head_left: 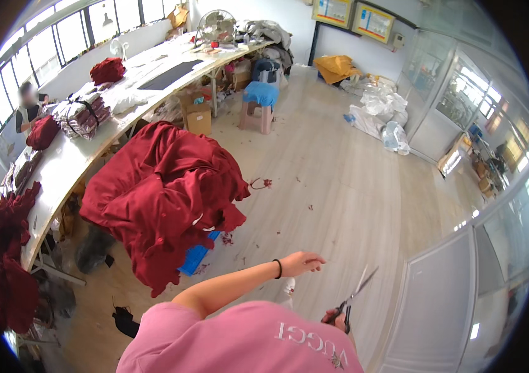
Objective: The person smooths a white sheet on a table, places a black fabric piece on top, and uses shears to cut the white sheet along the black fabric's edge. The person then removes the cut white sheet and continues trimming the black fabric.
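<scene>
1. Down by the pink shirt, the right hand is closed through the black loops of a pair of scissors, whose blades stand slightly parted and point up and away from the hand. Only a sliver of that hand shows above the shirt, so I cannot make out how the fingers sit in the loops.
2. The scissors look stiff, light and sharp at the tips; the loops, where they are held now, are the safe place to take them.
3. Just left of the scissors, the left hand reaches out over the floor, fingers loosely extended, holding nothing, with a dark band round its wrist.
4. Beyond the left hand and to its left lies a heap of dark red cloth. It looks soft, limp and bulky, likely heavy as a whole; a single layer pinched at an edge should lift easily. What it rests on is mostly hidden; a bit of something blue peeks out beneath it.
5. Farther left runs a long white table bearing bundles of fabric, with a person behind it.
6. Far beyond both hands, a stool with a blue cover and a fan stand small and indistinct.
</scene>
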`<state>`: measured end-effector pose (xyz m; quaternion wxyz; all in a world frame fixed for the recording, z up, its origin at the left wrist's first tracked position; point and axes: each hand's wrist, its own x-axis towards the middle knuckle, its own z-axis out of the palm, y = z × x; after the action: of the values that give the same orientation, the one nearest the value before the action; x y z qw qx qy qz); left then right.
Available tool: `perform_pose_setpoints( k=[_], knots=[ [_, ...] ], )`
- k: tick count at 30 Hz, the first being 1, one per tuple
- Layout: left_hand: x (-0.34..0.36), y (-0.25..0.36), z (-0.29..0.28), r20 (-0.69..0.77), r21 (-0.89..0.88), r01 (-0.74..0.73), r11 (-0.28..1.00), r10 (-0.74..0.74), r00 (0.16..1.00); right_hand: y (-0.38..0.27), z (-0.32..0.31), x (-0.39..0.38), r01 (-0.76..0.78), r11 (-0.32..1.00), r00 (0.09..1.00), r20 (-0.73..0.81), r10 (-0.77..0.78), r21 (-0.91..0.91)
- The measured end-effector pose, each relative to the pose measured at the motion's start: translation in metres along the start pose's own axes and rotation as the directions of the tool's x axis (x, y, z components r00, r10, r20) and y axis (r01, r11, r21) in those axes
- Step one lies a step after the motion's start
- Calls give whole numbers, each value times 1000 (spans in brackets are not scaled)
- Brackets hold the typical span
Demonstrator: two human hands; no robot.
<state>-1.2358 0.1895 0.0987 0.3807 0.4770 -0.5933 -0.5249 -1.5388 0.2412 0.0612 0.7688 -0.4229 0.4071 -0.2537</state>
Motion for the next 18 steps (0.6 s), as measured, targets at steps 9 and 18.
perform_pose_setpoints(
  k=[9, 18],
  knots=[
    [34, -71, -112, -410, -232, 206, 951, -287, 866, -221, 14, 260, 64, 946, 948, 316, 43, -319],
    [116, -122, -269, -765, -454, 44, 890, -414, 493, -337, 82, 517, 106, 882, 875, 465, 137, -459]
  ],
)
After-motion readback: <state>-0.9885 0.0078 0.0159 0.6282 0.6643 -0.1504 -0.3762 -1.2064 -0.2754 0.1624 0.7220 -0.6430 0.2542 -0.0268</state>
